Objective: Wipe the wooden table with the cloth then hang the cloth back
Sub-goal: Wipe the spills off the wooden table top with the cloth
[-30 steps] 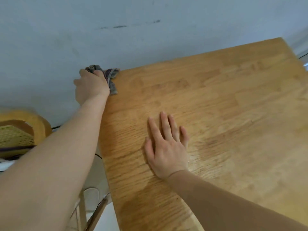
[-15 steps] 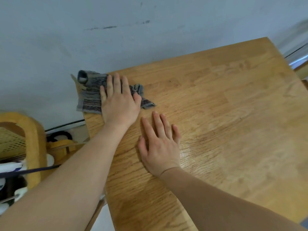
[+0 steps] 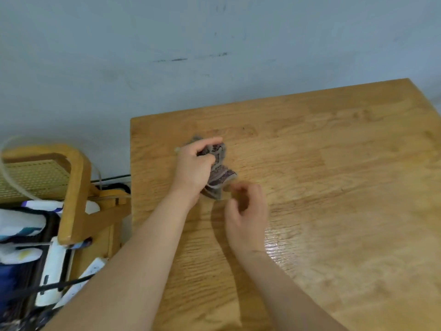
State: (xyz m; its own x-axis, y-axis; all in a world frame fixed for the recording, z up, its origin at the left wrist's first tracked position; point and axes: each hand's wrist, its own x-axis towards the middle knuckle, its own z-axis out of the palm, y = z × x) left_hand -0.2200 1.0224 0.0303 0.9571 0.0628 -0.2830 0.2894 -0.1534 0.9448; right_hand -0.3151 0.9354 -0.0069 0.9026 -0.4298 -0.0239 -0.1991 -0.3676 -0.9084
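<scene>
Head view: two bare forearms reach out toward the cloth (image 3: 220, 177).
Right hand (image 3: 245, 211): just on the near side of the cloth, fingers curled and blurred. I cannot tell whether they pinch its lower corner; probably it is there to help gather the cloth.
Left hand (image 3: 192, 168): fingers and thumb wrapped round the cloth from its left, bunching it up — probably a regrip, either for more wiping or for carrying it off.
Cloth: crumpled in that grip, its lower end trailing toward the right hand.
Table (image 3: 334, 187): directly beneath the cloth — bare wood stretching away to the cloth's right.
</scene>
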